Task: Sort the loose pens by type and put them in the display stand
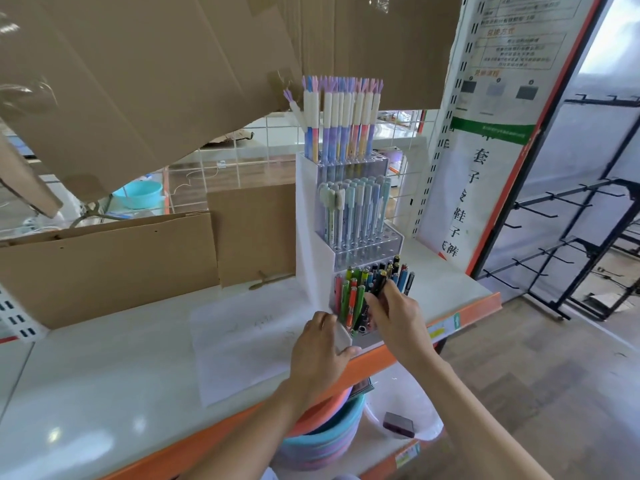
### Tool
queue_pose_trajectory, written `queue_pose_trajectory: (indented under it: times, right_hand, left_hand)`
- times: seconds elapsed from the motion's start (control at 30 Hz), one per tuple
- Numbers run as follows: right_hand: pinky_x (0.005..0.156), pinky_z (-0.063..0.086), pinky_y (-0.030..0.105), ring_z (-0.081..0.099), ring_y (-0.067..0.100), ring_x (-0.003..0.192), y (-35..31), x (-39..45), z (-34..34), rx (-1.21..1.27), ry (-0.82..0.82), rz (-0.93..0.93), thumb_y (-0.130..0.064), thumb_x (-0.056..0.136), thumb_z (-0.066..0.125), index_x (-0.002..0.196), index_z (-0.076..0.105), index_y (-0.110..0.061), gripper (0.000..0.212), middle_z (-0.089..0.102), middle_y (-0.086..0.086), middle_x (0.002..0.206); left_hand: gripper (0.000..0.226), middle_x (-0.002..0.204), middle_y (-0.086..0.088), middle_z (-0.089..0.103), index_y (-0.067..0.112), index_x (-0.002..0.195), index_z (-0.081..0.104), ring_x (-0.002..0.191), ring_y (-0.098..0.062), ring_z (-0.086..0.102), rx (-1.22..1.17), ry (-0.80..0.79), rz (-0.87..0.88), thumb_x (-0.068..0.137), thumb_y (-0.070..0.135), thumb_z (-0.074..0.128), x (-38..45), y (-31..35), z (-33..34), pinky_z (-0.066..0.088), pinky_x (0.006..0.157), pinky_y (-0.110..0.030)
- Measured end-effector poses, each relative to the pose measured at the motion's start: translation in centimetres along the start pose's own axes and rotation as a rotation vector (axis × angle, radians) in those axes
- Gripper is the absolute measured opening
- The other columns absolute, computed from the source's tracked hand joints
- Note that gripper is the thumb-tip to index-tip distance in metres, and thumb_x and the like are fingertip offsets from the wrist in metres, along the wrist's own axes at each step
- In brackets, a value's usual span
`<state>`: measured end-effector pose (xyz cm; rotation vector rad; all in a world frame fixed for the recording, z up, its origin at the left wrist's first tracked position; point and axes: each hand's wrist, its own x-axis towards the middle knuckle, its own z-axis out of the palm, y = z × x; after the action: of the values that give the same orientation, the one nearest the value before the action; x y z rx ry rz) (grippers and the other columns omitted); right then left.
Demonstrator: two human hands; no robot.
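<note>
A tiered clear display stand [308,237] stands on the white shelf [104,368]. Its top tier holds tall pastel pens with purple tips [341,119]. The middle tier holds pale capped pens [356,209]. The bottom tier is filled with short green, orange, blue and black pens [356,292]. My left hand [318,351] grips the stand's lower front corner. My right hand [398,317] pinches a black pen [379,289] that stands among the bottom-tier pens.
Flattened cardboard sheets [114,258] lean behind and left of the stand. A white paper sheet [242,344] lies under the stand. Stacked plastic basins [322,438] sit below the orange shelf edge. A black wire rack [575,258] stands at the right.
</note>
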<state>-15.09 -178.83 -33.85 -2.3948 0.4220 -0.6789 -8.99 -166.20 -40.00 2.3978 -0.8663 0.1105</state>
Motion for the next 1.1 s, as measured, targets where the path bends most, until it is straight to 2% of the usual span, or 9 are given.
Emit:
queue_pose_trajectory:
  times: [0.07,0.17,0.23,0.33,0.47,0.83,0.97,1.1]
  right_hand:
    - [0.062,0.049,0.041,0.061,0.031,0.064,0.3,0.1,0.4,-0.023,-0.055,0.014,-0.022,0.096,0.052,0.079,0.042,-0.007,0.025,0.062,0.014,0.069]
    - [0.058,0.035,0.031,0.052,0.026,0.064,0.9,-0.2,1.7,-0.115,-0.145,-0.005,-0.023,0.096,0.052,0.078,0.040,-0.008,0.027,0.053,0.006,0.070]
    - [0.059,0.031,0.028,0.048,0.023,0.065,1.4,-0.5,2.3,-0.140,-0.152,0.005,-0.024,0.097,0.050,0.079,0.039,-0.009,0.026,0.050,0.003,0.073]
    - [0.062,0.037,0.028,0.054,0.026,0.073,2.0,-0.6,2.8,-0.160,-0.191,0.004,-0.023,0.096,0.053,0.084,0.047,-0.006,0.022,0.055,0.006,0.083]
    - [0.074,0.048,0.038,0.061,0.033,0.086,2.5,-0.8,3.4,-0.190,-0.222,-0.031,-0.022,0.096,0.053,0.096,0.057,0.002,0.024,0.061,0.014,0.097]
    - [0.077,0.048,0.039,0.060,0.035,0.092,2.8,-1.0,4.0,-0.191,-0.221,-0.009,-0.023,0.097,0.051,0.101,0.058,0.002,0.026,0.060,0.015,0.102]
    - [0.074,0.045,0.035,0.058,0.032,0.094,2.9,-1.8,4.5,-0.164,-0.196,0.024,-0.023,0.097,0.049,0.107,0.052,0.001,0.027,0.054,0.013,0.108]
    - [0.078,0.045,0.036,0.056,0.031,0.097,2.3,-1.8,4.2,-0.197,-0.245,0.065,-0.023,0.098,0.046,0.111,0.048,-0.001,0.026,0.052,0.012,0.113]
  left_hand:
    - [0.053,0.122,0.003,0.049,0.014,0.122,0.049,0.111,-0.013,0.050,0.019,-0.001,0.027,0.084,0.049,0.063,0.0,-0.1,0.4,0.038,0.089,-0.020]
    - [0.043,0.123,0.001,0.048,0.016,0.121,0.049,0.112,-0.016,0.047,0.066,-0.001,0.049,0.089,0.044,0.056,0.2,-0.2,0.4,0.038,0.091,-0.024]
    - [0.041,0.126,0.001,0.045,0.017,0.124,0.048,0.114,-0.017,0.045,0.100,-0.003,0.079,0.091,0.043,0.053,0.3,-0.4,0.4,0.037,0.093,-0.025]
    - [0.043,0.136,0.003,0.040,0.017,0.126,0.050,0.121,-0.017,0.043,0.111,0.012,0.109,0.091,0.042,0.054,0.4,-0.7,0.4,0.035,0.097,-0.026]
    - [0.041,0.137,0.004,0.043,0.017,0.126,0.052,0.120,-0.017,0.045,0.119,0.025,0.129,0.091,0.040,0.054,0.4,-0.6,0.6,0.036,0.097,-0.027]
    - [0.039,0.130,0.003,0.049,0.016,0.123,0.054,0.112,-0.019,0.052,0.148,0.016,0.148,0.092,0.038,0.054,0.3,-0.7,0.6,0.041,0.091,-0.031]
    - [0.043,0.140,0.002,0.039,0.016,0.130,0.046,0.116,-0.021,0.049,0.202,-0.071,0.164,0.091,0.032,0.054,0.1,-0.7,0.3,0.040,0.095,-0.034]
    - [0.049,0.143,0.001,0.036,0.012,0.133,0.045,0.124,-0.023,0.047,0.065,-0.212,0.158,0.088,0.026,0.057,0.6,-1.4,-1.0,0.041,0.101,-0.035]
